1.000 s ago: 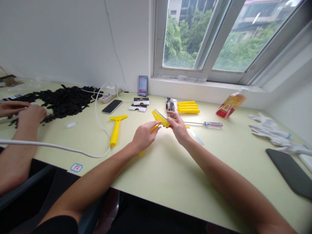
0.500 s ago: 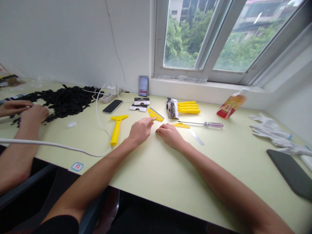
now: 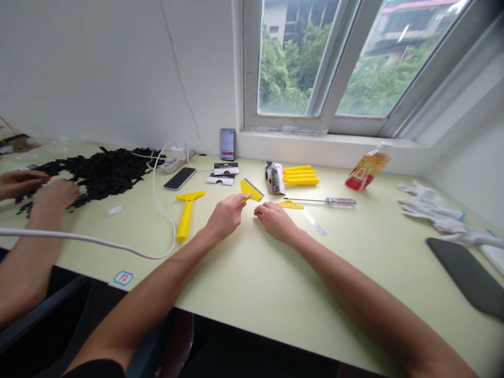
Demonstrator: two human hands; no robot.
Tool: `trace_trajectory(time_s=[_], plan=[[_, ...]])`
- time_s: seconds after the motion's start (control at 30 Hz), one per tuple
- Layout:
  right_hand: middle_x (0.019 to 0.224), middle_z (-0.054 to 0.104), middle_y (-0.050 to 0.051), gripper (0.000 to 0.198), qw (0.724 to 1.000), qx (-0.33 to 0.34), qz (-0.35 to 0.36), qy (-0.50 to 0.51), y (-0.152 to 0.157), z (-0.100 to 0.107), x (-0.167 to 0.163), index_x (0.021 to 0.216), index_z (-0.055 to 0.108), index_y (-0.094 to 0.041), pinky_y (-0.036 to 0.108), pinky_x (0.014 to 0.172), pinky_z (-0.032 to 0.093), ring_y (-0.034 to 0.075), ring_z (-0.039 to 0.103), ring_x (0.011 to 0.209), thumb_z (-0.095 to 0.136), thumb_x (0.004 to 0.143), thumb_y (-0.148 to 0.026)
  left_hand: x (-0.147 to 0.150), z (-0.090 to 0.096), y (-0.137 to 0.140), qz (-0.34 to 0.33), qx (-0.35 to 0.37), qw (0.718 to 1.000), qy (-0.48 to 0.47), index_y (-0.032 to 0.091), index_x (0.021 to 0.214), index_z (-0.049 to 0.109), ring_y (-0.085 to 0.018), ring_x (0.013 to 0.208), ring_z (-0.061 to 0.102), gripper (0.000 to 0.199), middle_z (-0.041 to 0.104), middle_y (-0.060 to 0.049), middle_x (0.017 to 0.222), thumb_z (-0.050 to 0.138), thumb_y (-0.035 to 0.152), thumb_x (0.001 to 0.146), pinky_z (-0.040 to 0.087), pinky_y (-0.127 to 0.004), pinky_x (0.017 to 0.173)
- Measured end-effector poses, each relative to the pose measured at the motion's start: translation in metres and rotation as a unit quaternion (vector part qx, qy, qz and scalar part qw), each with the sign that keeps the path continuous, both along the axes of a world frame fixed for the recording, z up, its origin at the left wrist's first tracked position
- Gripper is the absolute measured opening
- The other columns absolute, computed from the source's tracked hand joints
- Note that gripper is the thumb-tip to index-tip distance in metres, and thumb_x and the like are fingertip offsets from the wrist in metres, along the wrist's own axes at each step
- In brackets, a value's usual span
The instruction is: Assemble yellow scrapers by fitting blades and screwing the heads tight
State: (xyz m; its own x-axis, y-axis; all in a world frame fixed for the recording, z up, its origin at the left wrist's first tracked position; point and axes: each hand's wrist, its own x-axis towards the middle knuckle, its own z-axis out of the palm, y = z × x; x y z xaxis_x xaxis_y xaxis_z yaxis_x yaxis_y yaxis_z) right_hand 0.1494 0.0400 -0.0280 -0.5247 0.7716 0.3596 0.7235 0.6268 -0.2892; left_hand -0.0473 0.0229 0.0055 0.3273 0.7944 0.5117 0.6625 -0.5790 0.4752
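In my left hand (image 3: 225, 214) I pinch a yellow scraper head (image 3: 251, 190) with a metal blade along its upper edge. Its body slants down to the right, clear of my other hand. My right hand (image 3: 274, 220) rests just to the right with its fingers curled together at the tabletop; what lies in or under the fingertips is too small to make out. Beside that hand are a loose yellow plate (image 3: 292, 205), a bare metal blade (image 3: 315, 222) and a screwdriver (image 3: 339, 201) with a clear handle. A yellow scraper handle (image 3: 185, 219) lies left of my left hand.
Packaged yellow handles (image 3: 301, 176), black card sleeves (image 3: 221, 179), a phone (image 3: 180, 178) and a propped phone (image 3: 227, 144) line the back. A white cable (image 3: 118, 242) crosses the left side, near another person's hands (image 3: 55, 193) and black pieces (image 3: 114, 170). Gloves (image 3: 429, 207) lie right.
The scraper head in my left hand has tilted a little and turned more toward me. My right hand stays nearly in place. The whole view has shifted slightly.
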Motion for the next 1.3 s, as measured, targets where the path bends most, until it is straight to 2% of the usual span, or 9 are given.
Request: trace_trajectory(time_s=[0.17,0.3,0.37,0.5,0.57,0.67,0.8,1.1,1.3], plan=[[0.087,0.069,0.005,0.011,0.995,-0.028,-0.023,0.093,0.006,0.007,0.008,0.089,0.061,-0.018,0.027,0.071,0.045,0.015,0.061,0.078,0.052,0.09,-0.013,0.001,0.004,-0.004,-0.001,-0.037,0.999,-0.027,0.025,0.13,0.054,-0.015,0.071,0.064,0.039,0.07,-0.005,0.098,0.049,0.018,0.092,0.047,-0.026,0.071],[0.084,0.067,0.001,0.003,0.982,-0.031,-0.035,0.181,0.008,0.028,0.015,0.091,0.056,-0.02,0.026,0.068,0.046,0.014,0.061,0.075,0.053,0.091,-0.02,0.004,0.006,-0.007,-0.039,-0.134,0.978,-0.155,0.023,0.121,0.063,-0.01,0.059,0.059,0.031,0.07,-0.005,0.092,0.052,0.029,0.093,0.044,-0.022,0.058],[0.081,0.065,0.0,0.004,0.968,-0.023,-0.031,0.25,0.005,0.042,0.016,0.089,0.055,-0.021,0.028,0.069,0.047,0.014,0.06,0.073,0.057,0.089,-0.024,0.007,0.008,-0.008,-0.075,-0.222,0.933,-0.273,0.02,0.12,0.062,-0.01,0.055,0.057,0.035,0.07,-0.008,0.094,0.057,0.037,0.09,0.043,-0.022,0.05],[0.082,0.063,0.0,0.008,0.95,0.0,0.004,0.313,-0.009,0.068,0.015,0.088,0.053,-0.022,0.031,0.071,0.047,0.015,0.058,0.074,0.061,0.087,-0.025,0.013,0.013,-0.012,-0.156,-0.356,0.805,-0.448,0.018,0.118,0.053,-0.011,0.053,0.059,0.049,0.07,-0.013,0.102,0.071,0.042,0.08,0.045,-0.025,0.048],[0.083,0.063,-0.001,0.008,0.951,0.014,0.018,0.308,-0.015,0.074,0.013,0.089,0.053,-0.022,0.031,0.072,0.047,0.014,0.058,0.074,0.061,0.086,-0.023,0.017,0.013,-0.014,-0.18,-0.385,0.768,-0.48,0.019,0.117,0.051,-0.012,0.053,0.06,0.05,0.07,-0.013,0.1,0.074,0.04,0.078,0.045,-0.025,0.047],[0.082,0.062,-0.001,0.009,0.956,0.031,0.029,0.291,-0.02,0.074,0.01,0.09,0.053,-0.023,0.03,0.071,0.046,0.014,0.057,0.073,0.06,0.087,-0.02,0.02,0.01,-0.016,-0.212,-0.405,0.736,-0.499,0.02,0.115,0.051,-0.012,0.053,0.061,0.046,0.071,-0.011,0.096,0.074,0.037,0.079,0.044,-0.023,0.046],[0.082,0.063,-0.001,0.007,0.959,0.025,0.025,0.28,-0.021,0.071,0.008,0.089,0.052,-0.023,0.03,0.071,0.047,0.014,0.058,0.073,0.059,0.088,-0.022,0.021,0.007,-0.018,-0.234,-0.411,0.723,-0.504,0.02,0.114,0.052,-0.012,0.053,0.061,0.043,0.071,-0.01,0.093,0.073,0.036,0.08,0.044,-0.023,0.045],[0.087,0.062,0.002,0.011,0.963,0.019,-0.014,0.267,-0.019,0.073,0.01,0.092,0.053,-0.022,0.032,0.074,0.047,0.017,0.058,0.079,0.061,0.086,-0.028,0.019,0.008,-0.021,-0.239,-0.436,0.713,-0.494,0.022,0.118,0.053,-0.012,0.054,0.061,0.048,0.071,-0.014,0.105,0.074,0.039,0.079,0.043,-0.022,0.045],[0.098,0.064,0.005,0.02,0.96,-0.035,-0.029,0.277,-0.013,0.066,0.007,0.101,0.055,-0.021,0.032,0.077,0.047,0.018,0.06,0.088,0.062,0.084,-0.028,0.024,0.002,-0.02,-0.228,-0.466,0.685,-0.511,0.023,0.125,0.048,-0.012,0.055,0.061,0.054,0.07,-0.015,0.103,0.074,0.037,0.079,0.042,-0.02,0.045]])
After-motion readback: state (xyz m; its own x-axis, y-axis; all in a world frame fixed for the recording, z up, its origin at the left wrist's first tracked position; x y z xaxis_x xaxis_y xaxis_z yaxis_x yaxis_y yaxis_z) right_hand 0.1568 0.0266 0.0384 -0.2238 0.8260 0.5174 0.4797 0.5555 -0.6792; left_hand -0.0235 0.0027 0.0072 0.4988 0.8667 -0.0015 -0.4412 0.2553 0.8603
